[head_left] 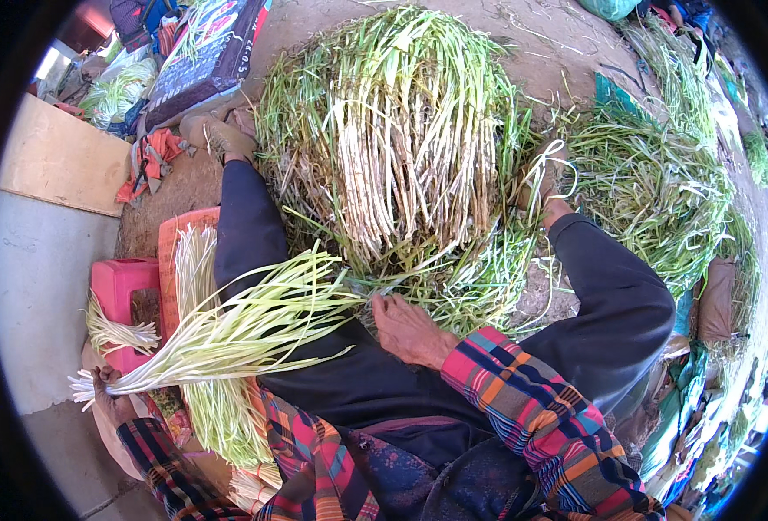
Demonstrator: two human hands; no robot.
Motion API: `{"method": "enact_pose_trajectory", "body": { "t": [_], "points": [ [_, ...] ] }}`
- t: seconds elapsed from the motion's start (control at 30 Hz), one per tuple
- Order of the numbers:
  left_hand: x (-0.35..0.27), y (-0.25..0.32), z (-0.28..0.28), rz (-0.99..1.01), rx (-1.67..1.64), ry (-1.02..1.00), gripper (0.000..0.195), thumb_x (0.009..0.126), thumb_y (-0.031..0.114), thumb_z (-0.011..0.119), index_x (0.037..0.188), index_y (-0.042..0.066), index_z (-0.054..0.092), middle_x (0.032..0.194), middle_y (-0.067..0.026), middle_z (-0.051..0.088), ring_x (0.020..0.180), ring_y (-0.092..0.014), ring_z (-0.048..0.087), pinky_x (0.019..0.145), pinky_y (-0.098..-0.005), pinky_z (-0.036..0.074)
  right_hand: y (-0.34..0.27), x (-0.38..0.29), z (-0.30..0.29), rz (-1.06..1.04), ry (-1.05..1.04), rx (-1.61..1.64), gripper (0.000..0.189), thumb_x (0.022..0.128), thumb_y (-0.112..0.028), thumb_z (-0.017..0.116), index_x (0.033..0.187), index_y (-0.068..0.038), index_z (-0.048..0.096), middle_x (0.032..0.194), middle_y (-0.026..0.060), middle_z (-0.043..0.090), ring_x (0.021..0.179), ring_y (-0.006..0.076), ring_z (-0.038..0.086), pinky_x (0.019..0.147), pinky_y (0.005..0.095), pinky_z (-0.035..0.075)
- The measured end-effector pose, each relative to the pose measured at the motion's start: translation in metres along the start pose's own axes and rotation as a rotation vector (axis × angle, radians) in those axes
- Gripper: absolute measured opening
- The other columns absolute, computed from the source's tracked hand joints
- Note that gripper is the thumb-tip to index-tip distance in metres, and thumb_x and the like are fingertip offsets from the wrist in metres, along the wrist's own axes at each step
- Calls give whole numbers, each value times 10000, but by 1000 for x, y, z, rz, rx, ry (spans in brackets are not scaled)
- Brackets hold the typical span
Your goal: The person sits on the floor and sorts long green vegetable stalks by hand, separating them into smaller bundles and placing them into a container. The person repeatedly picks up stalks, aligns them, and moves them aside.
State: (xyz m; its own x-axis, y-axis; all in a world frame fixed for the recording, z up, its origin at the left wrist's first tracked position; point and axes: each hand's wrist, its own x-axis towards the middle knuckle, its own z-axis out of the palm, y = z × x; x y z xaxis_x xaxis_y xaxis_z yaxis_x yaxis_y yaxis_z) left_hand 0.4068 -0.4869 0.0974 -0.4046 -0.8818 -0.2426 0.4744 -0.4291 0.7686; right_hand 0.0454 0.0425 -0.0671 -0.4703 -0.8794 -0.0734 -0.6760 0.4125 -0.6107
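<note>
My left hand point(111, 391) grips a bundle of long pale green leafy stalks point(227, 338) by its white stem ends, at the left. The bundle's leaves spread across my left thigh towards the middle. My right hand point(410, 332) is over my lap with its fingers curled, close to green leaves; whether it pinches a leaf, I cannot tell. Beyond it lies a large heap of stalks point(416, 143) with brownish-white stems and green tops, between my feet. More pale stalks point(195, 267) lie under the held bundle, beside my left leg.
A pink plastic stool point(120, 286) stands at the left, with a small bunch of stalks point(120, 332) by it. Loose green leaves point(651, 189) are piled right of my right foot. A wooden board point(65, 156), an orange cloth point(152, 163) and a printed box-like item point(201, 58) are at upper left.
</note>
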Motion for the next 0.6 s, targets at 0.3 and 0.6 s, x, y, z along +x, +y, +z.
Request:
{"method": "enact_pose_trajectory", "body": {
  "t": [0.3, 0.6],
  "points": [
    [-10, -4, 14, 132, 151, 89, 169, 912, 65, 648, 952, 15, 492, 811, -63, 505, 730, -162, 492, 605, -274, 421, -48, 19, -40, -276, 25, 169, 359, 804, -124, 588, 1085, 60, 460, 959, 182, 574, 929, 365, 547, 770, 426, 472],
    [-5, 1, -6, 49, 61, 47, 148, 929, 44, 614, 961, 0, 477, 815, -64, 481, 732, -160, 481, 628, -272, 430, -45, 20, -29, -330, -135, 239, 296, 828, -115, 560, 1062, 47, 479, 837, 179, 583, 836, 360, 595, 690, 439, 492]
  ]
}}
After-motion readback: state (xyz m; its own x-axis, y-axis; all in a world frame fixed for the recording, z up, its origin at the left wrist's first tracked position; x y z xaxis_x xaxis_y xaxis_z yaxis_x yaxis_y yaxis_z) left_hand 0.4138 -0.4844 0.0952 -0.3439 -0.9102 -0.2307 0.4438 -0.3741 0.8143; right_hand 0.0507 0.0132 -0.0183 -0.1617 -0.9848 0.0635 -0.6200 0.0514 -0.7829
